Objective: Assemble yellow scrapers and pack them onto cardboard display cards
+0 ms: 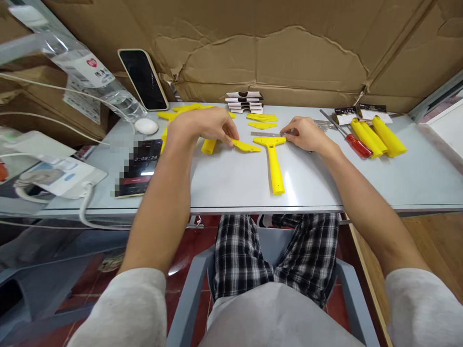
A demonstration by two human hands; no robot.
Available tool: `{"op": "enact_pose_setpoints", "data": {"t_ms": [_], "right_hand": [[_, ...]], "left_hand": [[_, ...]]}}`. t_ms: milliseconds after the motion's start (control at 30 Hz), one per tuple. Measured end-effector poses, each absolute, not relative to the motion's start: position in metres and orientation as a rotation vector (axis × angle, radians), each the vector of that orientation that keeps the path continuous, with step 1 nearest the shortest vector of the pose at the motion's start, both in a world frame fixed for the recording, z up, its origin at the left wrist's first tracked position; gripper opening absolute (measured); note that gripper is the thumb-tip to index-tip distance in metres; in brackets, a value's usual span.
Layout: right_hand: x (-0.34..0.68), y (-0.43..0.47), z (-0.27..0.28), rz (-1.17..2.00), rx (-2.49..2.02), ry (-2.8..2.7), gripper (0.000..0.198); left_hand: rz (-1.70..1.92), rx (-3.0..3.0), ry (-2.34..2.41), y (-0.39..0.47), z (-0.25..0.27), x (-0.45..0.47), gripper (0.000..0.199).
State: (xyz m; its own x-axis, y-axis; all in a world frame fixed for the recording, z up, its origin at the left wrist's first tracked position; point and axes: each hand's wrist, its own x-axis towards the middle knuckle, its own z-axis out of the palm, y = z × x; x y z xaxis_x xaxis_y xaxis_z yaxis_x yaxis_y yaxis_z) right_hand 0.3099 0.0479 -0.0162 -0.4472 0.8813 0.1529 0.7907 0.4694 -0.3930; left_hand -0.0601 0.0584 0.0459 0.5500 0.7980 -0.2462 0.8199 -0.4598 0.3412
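My left hand (pixel 213 126) is closed, pinching one end of a flat yellow scraper cover plate (pixel 248 146) just above the table. The fingertips of my right hand (pixel 307 134) are closed at the right end of a thin metal blade (pixel 263 134); that end is partly hidden. Between my hands lies a yellow T-shaped scraper handle (pixel 275 168), its wide head just below the blade and its grip toward me. Beyond the blade are a loose yellow cover plate (pixel 262 126) and a small pile of similar plates (pixel 262 117). More yellow parts (pixel 195 107) lie behind my left hand, partly covered.
A red-handled screwdriver (pixel 359 145) lies beside several yellow handles (pixel 388 136) at right. Folded cards (pixel 244 103) are stacked against the cardboard (pixel 289 62). Left are a phone with a timer (pixel 142 166), an upright phone (pixel 142 79), a bottle (pixel 85 67) and a power strip (pixel 67 176).
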Motion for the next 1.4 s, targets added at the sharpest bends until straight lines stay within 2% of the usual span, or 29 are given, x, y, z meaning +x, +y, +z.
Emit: {"op": "enact_pose_setpoints", "data": {"t_ms": [100,200,467,800,900,1133,1400], "right_hand": [[0.306,0.047,-0.013,0.4,-1.462,-2.379,0.049],[0.302,0.046,-0.012,0.411,-1.472,-2.358,0.047],[0.293,0.043,-0.011,0.451,-1.501,-2.308,0.033],[0.301,0.046,-0.01,0.441,-1.363,-2.188,0.034],[0.302,0.047,-0.01,0.482,-1.368,-2.134,0.039],[0.304,0.044,-0.01,0.616,-1.354,-2.037,0.054],[0.3,0.028,-0.001,0.774,-1.276,-2.015,0.075]], "left_hand": [[-0.27,2.359,1.355,0.058,0.05,-0.058,0.048],[-0.236,2.392,1.372,0.055,0.05,-0.051,0.05],[0.464,2.601,1.386,0.052,0.018,-0.021,0.048],[0.576,2.589,1.265,0.053,0.009,-0.006,0.038],[0.624,2.578,1.246,0.05,0.012,-0.004,0.041],[0.663,2.512,1.264,0.041,0.02,0.0,0.024],[0.621,2.448,1.239,0.04,0.022,-0.005,0.028]]}}
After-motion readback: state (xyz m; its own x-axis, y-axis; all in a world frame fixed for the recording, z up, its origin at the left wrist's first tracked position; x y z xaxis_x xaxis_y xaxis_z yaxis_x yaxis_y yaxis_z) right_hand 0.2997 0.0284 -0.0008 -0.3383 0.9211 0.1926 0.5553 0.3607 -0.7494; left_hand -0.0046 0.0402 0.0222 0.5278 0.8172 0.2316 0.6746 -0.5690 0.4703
